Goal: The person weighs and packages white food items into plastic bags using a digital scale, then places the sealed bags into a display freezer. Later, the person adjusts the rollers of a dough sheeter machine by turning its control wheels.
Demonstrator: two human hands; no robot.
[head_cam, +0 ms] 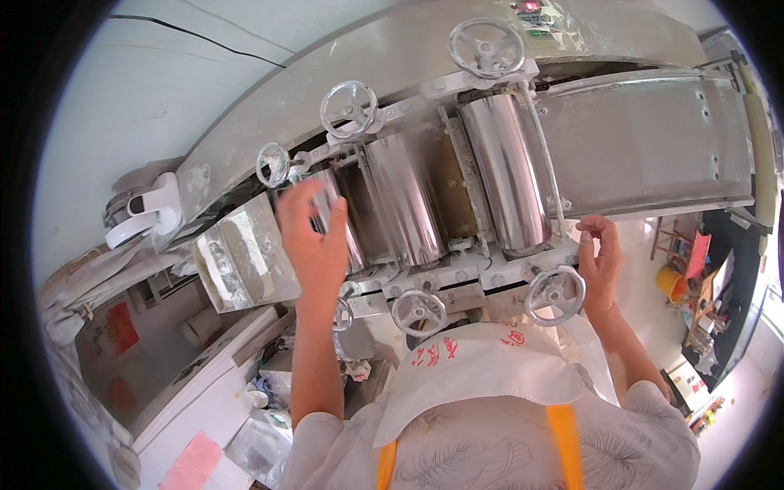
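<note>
Before me stands a roller machine with three polished steel rollers, seemingly a dough sheeter. My left hand (315, 239), slightly blurred, hovers over the smallest roller (350, 245) with thumb and fingers apart and nothing in it. Just left of that hand is a sheet-metal hopper or tray (239, 257). The middle roller (407, 202) and the right roller (508, 174) are bare. My right hand (599, 263) is beside the front right handwheel (556, 295), fingers loosely bent, with no object visible in it. Whether it touches the wheel or the frame, I cannot tell.
Handwheels line both sides, including a large back one (487, 49). A long metal bed (643, 147) extends right, with a pale rod (759, 171) across its end. At far left sits a white device (156, 208). A yellow bucket (671, 284) stands on the right-hand floor.
</note>
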